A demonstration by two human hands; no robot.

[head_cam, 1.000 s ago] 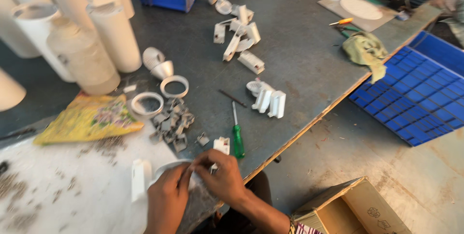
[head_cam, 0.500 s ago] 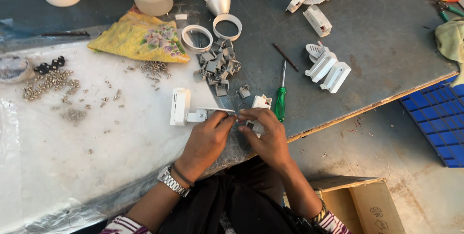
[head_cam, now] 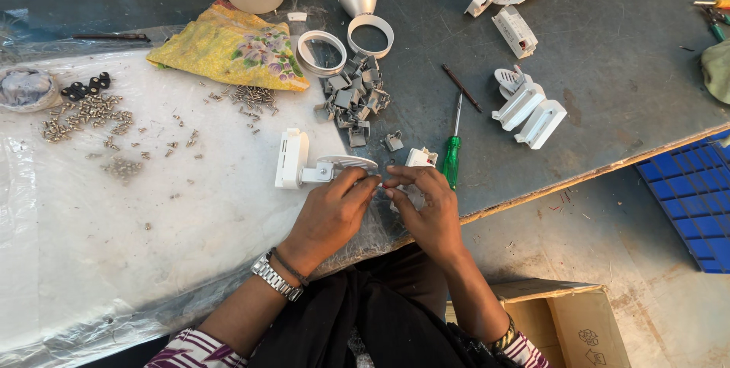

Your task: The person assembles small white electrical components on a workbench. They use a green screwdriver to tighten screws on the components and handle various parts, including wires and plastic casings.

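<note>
My left hand (head_cam: 328,212) and right hand (head_cam: 427,208) meet at the near edge of the grey tabletop (head_cam: 623,71), fingertips touching. The left fingers (head_cam: 363,183) pinch the near rim of the white plastic lamp fitting with a ribbed round head (head_cam: 323,169), which lies on the clear plastic sheet (head_cam: 114,261) just far of my left hand; its rectangular white block sits at the left end. The right fingers (head_cam: 407,178) curl around a small white plastic part (head_cam: 420,160), most of it hidden under the hand, so I cannot tell its full shape. Both hands are closed in a grasp.

The green-handled screwdriver (head_cam: 452,157) lies just right of my right hand, tip pointing far. A heap of small grey metal brackets (head_cam: 351,98) sits far of the fitting, with two white plastic rings (head_cam: 346,42) beyond it. Loose silver screws (head_cam: 84,113) are scattered on the sheet to the left. A yellow flowered cloth (head_cam: 228,49) lies far left. More white housings (head_cam: 528,109) rest to the right. A brown cardboard box (head_cam: 566,322) stands on the floor, near right.
</note>
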